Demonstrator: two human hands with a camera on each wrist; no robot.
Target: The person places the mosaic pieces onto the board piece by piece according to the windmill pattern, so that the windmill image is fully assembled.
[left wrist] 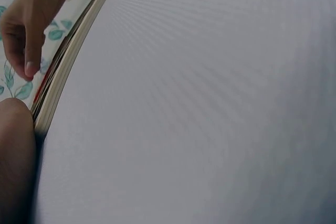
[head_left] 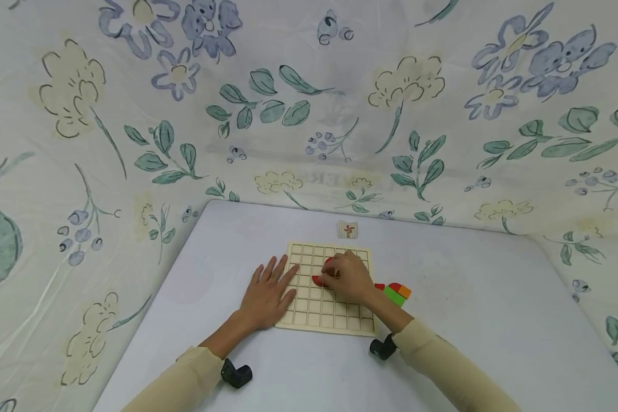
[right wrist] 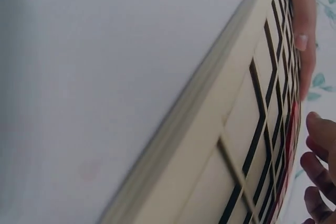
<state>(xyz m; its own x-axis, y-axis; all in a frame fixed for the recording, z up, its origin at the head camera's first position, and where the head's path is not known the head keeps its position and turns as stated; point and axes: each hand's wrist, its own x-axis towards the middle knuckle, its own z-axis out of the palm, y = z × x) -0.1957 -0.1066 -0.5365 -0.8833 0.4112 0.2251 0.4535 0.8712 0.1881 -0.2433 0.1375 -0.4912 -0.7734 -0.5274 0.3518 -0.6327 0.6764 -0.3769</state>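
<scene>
A pale wooden board [head_left: 304, 320] with a raised square grid lies flat on the white table. Along its left edge rests my left hand [head_left: 269, 294], palm down with fingers spread, some reaching over the grid. My right hand [head_left: 347, 276] is over the middle of the board, fingers bent downward and thumb close to them. Right at its fingertips are red pieces with curved edges [head_left: 317, 281], partly covered by the hand. In the right wrist view the fingers [right wrist: 315, 169] curl above the grid. I cannot tell whether they pinch a piece.
To the right of the board, partly behind the right forearm, lie loose coloured pieces: green [head_left: 394, 296], orange [head_left: 404, 291] and red [head_left: 394, 285]. A small card with a red pinwheel pattern [head_left: 347, 229] lies beyond the board. Flowered cloth [head_left: 309, 143] hangs behind the table.
</scene>
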